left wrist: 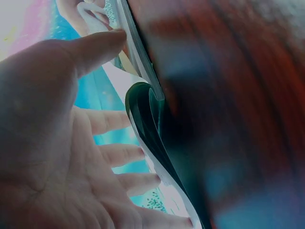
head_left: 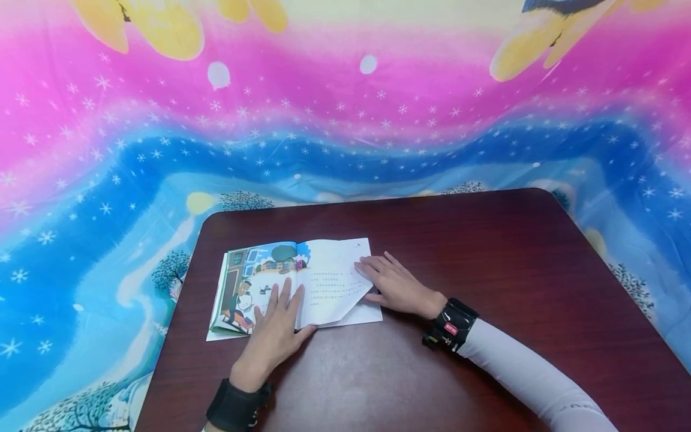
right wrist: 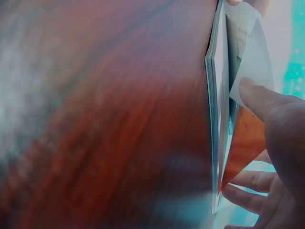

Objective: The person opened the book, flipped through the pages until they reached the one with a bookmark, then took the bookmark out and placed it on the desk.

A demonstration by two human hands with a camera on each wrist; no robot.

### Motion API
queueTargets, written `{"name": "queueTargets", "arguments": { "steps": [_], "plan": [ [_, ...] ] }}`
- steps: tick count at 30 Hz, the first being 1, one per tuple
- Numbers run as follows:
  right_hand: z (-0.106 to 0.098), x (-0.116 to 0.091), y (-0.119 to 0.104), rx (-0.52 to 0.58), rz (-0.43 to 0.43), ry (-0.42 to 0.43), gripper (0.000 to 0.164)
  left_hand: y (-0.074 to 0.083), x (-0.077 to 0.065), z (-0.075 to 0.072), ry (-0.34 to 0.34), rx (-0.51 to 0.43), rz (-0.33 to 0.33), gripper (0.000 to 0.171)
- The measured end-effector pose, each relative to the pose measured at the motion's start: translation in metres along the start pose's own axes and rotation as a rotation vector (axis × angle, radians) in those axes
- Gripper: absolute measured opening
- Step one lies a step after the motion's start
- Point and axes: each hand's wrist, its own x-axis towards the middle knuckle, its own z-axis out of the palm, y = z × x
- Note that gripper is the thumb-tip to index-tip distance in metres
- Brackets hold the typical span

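Note:
An open picture book (head_left: 281, 258) lies on the table, with a colourful illustration on its left page and lines of print on the white right-hand page (head_left: 335, 264). My left hand (head_left: 278, 330) rests on the left page, fingers spread and straight. Its thumb reaches across the book's near edge by the fold, and the left wrist view shows the pages curving beneath the fingers. With my right hand (head_left: 396, 285) I pinch the outer edge of the right-hand page. Its near corner is lifted and bent; the right wrist view shows the thumb (right wrist: 255, 95) against this raised paper (right wrist: 255, 59).
The dark reddish-brown table (head_left: 459, 252) has rounded far corners. Behind and beside it hangs a pink and blue cloth (head_left: 335, 114) with snowflakes and trees. Black bands (head_left: 456, 324) circle both wrists, and a pale sleeve (head_left: 529, 366) covers the right arm.

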Motion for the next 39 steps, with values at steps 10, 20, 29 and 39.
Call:
{"name": "queueTargets", "arguments": {
  "steps": [10,20,29,39],
  "plan": [
    [-0.001,-0.001,0.003,0.005,0.089,0.010,0.089,-0.002,-0.005,0.001,0.001,0.011,0.047,0.082],
    [-0.005,-0.002,0.002,0.054,0.094,-0.024,0.092,-0.007,-0.007,-0.009,0.009,-0.126,0.016,0.080],
    [-0.008,-0.004,0.000,0.014,0.039,-0.119,0.086,-0.019,-0.010,-0.016,0.130,-0.241,-0.017,0.082],
    [-0.008,-0.004,0.001,0.000,0.037,-0.142,0.085,-0.029,-0.010,-0.016,0.385,-0.232,-0.049,0.104]
  ]
}}
